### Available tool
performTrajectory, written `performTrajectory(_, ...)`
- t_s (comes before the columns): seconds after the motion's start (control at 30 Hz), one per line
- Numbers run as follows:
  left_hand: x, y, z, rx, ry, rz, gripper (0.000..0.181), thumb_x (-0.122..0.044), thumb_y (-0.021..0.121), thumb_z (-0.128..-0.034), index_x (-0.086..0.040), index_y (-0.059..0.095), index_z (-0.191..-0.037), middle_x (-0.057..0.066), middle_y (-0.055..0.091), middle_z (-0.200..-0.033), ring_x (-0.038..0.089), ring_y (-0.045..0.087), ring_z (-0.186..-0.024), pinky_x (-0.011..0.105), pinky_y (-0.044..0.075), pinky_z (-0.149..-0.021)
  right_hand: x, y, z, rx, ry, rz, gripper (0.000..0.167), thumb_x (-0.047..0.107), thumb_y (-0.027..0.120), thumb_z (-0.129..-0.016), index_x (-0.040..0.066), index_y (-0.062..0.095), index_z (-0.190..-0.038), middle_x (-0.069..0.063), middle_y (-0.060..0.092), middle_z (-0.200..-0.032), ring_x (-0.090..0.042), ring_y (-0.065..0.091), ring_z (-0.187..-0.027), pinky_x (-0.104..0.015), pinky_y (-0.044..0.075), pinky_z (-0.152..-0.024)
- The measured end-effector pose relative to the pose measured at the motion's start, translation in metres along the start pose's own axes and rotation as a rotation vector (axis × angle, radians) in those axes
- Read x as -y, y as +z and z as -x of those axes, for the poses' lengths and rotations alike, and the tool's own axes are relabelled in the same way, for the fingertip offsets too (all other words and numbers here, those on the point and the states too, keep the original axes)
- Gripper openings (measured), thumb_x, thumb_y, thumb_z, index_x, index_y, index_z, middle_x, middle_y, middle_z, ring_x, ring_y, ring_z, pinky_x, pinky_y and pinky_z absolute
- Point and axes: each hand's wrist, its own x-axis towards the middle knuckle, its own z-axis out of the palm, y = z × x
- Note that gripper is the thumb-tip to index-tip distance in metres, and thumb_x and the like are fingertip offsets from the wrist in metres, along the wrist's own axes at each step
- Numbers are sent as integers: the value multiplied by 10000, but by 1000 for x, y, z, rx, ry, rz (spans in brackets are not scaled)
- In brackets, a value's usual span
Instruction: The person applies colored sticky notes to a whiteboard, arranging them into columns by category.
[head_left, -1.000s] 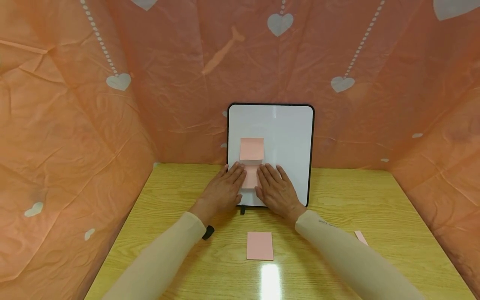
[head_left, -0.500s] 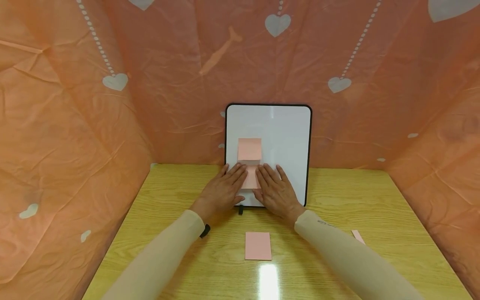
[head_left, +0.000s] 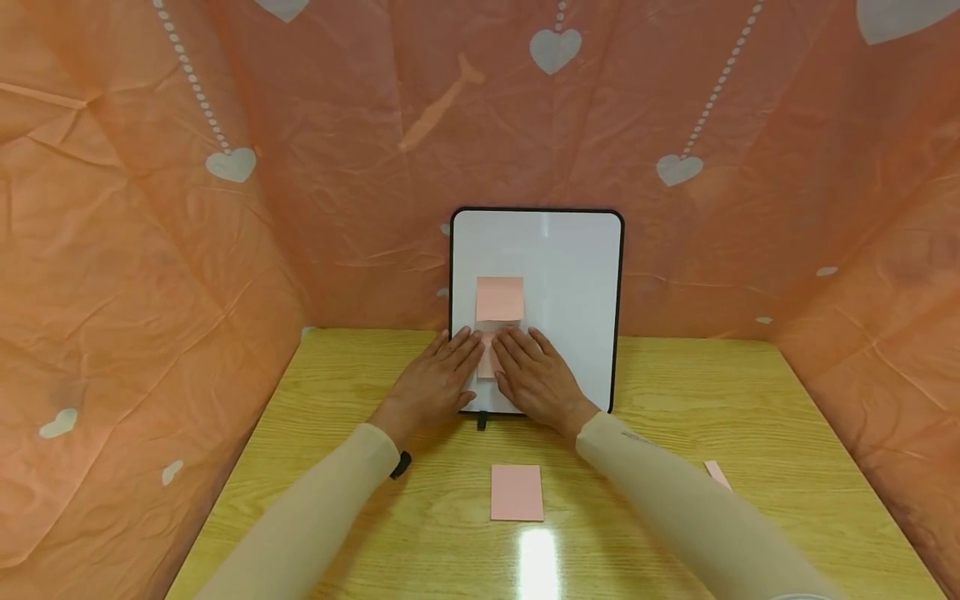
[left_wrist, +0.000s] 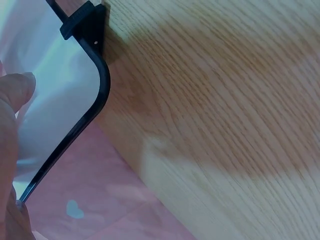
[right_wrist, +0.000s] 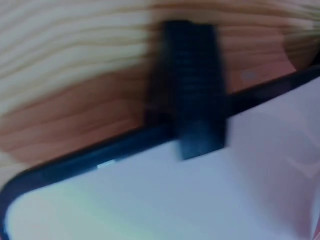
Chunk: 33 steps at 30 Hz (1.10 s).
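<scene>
A white board [head_left: 573, 283] with a black frame stands upright at the back of the table. On its left half are two pink sticky notes, an upper note [head_left: 499, 298] and a lower note [head_left: 486, 358] partly covered by fingers. My left hand [head_left: 433, 379] lies with straight fingers at the lower note's left edge. With fingers extended, my right hand [head_left: 542, 375] presses over the lower note's right part. In the left wrist view a thumb [left_wrist: 21, 90] shows before the board. A black stand foot [right_wrist: 195, 90] holds the board's bottom edge in the blurred right wrist view.
A pink sticky-note pad [head_left: 517, 492] lies on the wooden table [head_left: 360, 533] in front of the board. To the right, a narrow pink strip [head_left: 717, 474] lies partly behind the right sleeve. An orange cloth with hearts [head_left: 337, 167] hangs behind and at the sides.
Both hands have shifted slightly left across the lower note. The right hand now covers more of its right side, while the left fingers have slid toward its left edge.
</scene>
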Motion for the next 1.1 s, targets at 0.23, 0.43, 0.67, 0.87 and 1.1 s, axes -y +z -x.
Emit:
performTrajectory(0.23,0,1,1,0,-3,-5,803,-513,520,-1089,-88,205,-1694,72,164,-1771,260,85,-1655,462,86,-1356,3,-3,-5,105,-7,26,594,411,353,-1129,77,440,-1611,-66,450,-1656,-238,353,-1578,-493,270,-1307)
performTrajectory(0.43,1,-1,2,-6,9,-28,784,-504,522,-1091,-83,237,-1688,78,171,-1772,268,115,-1652,460,98,-1356,-9,-4,13,84,65,17,649,403,133,-1147,77,477,-1590,-59,478,-1640,-235,373,-1564,-508,263,-1300)
performTrajectory(0.67,-5,-5,-2,-18,8,35,725,-449,510,-1109,-63,272,-1674,96,222,-1755,270,149,-1646,464,136,-1353,-13,-1,20,29,66,-18,633,391,172,-1150,45,489,-1574,-88,508,-1616,-254,407,-1545,-518,289,-1284)
performTrajectory(0.87,-16,-8,-12,-45,27,93,738,-451,503,-1112,-56,246,-1680,101,195,-1762,268,122,-1651,464,120,-1355,-8,5,19,-38,68,-8,647,391,156,-1150,32,500,-1563,-97,524,-1598,-258,436,-1530,-521,310,-1275)
performTrajectory(1.1,-16,-7,-15,-31,15,44,753,-465,501,-1109,-58,234,-1682,97,187,-1764,263,106,-1653,467,105,-1356,-10,6,21,-24,67,15,638,386,158,-1148,45,490,-1574,-82,516,-1608,-253,425,-1535,-522,295,-1283)
